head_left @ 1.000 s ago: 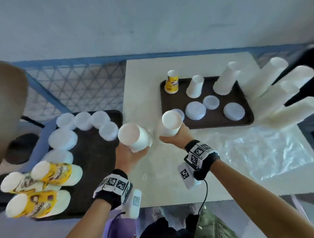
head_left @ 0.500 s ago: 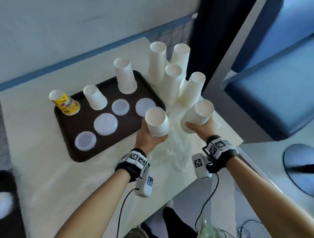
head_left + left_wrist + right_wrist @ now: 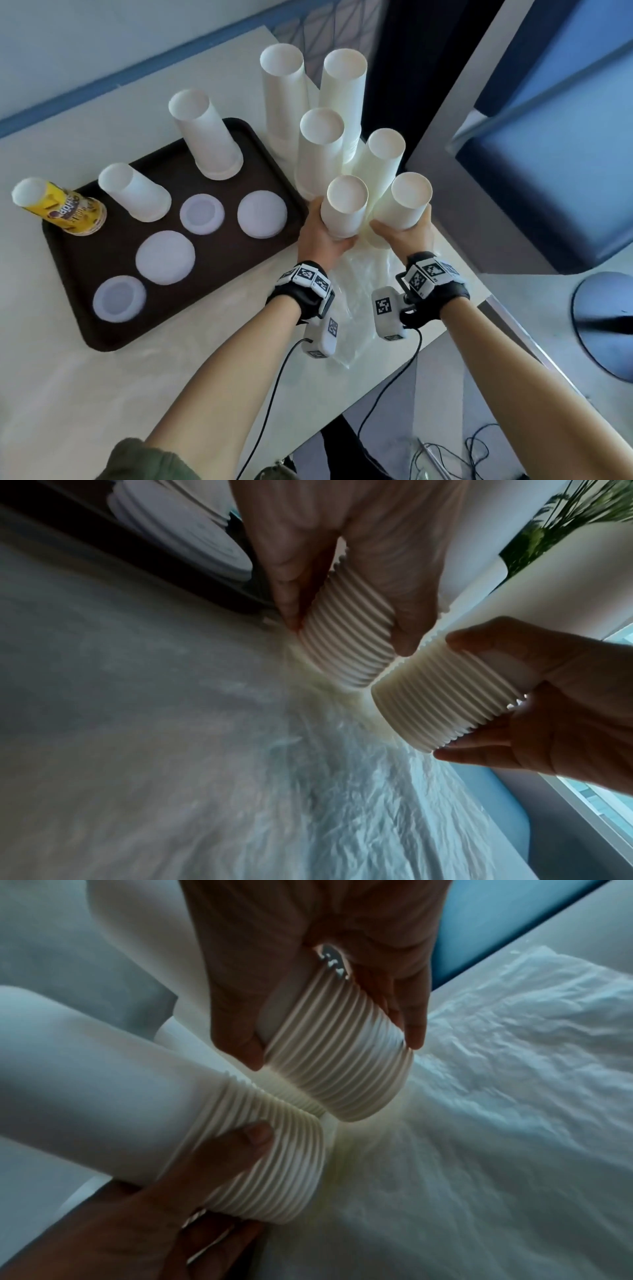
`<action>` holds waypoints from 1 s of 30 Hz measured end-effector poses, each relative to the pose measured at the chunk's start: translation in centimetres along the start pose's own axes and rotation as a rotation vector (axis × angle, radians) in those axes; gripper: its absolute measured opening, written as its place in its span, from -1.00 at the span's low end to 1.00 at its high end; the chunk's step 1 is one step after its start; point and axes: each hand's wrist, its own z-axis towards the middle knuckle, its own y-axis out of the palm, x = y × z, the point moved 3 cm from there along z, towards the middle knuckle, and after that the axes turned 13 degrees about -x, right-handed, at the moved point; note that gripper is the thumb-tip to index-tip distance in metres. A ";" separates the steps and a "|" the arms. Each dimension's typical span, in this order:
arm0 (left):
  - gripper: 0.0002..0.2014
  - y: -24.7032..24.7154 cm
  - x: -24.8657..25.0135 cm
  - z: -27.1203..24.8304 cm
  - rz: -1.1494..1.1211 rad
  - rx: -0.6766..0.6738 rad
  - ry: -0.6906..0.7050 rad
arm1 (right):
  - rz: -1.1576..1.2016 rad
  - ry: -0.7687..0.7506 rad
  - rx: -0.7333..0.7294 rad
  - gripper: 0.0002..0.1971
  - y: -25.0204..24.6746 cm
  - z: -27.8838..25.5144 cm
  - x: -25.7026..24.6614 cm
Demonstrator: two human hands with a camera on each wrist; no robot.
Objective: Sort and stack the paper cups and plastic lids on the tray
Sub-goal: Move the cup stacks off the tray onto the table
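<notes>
Now both hands have come down beside the tray (image 3: 102, 329): left hand (image 3: 320, 236) fingers grip 1 stack of white cups (image 3: 344, 209), right hand (image 3: 409, 234) grips another (image 3: 404, 202), bases seemingly touching crinkled plastic (image 3: 356, 308) on the worktop (image 3: 102, 394), joining 4 standing stacks.

Head view is bright and evenly daylit, sharp around the tray (image 3: 102, 335), with wide-angle bending away from it toward the frame edges. Both wrist views are dim, backlit and noisy: hands go near-silhouette, the plastic sheet (image 3: 377, 791) smears with blur.
</notes>
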 end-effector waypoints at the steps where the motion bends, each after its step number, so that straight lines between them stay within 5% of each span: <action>1: -0.23 0.3 -0.1 0.1 0.001 0.008 -0.003 | -0.001 0.013 -0.005 -0.28 0.0 0.1 0.1; 11: -0.12 -0.5 -0.8 -1.9 0.020 0.011 0.051 | 0.067 0.024 0.017 -0.06 -0.2 -2.3 1.9; 15: -0.34 -4.7 -1.6 -6.2 0.018 0.047 0.053 | 0.064 0.024 0.056 -0.32 1.7 -7.7 3.4; 22: -0.59 -17.3 -5.6 -19.0 -0.025 0.357 0.030 | -0.183 -0.254 -0.553 -0.79 17.3 -15.5 -2.4; 30: -0.73 -30.4 -11.9 -39.9 -0.002 0.895 -0.177 | -0.413 -0.569 -1.029 -0.86 36.6 -32.0 -8.0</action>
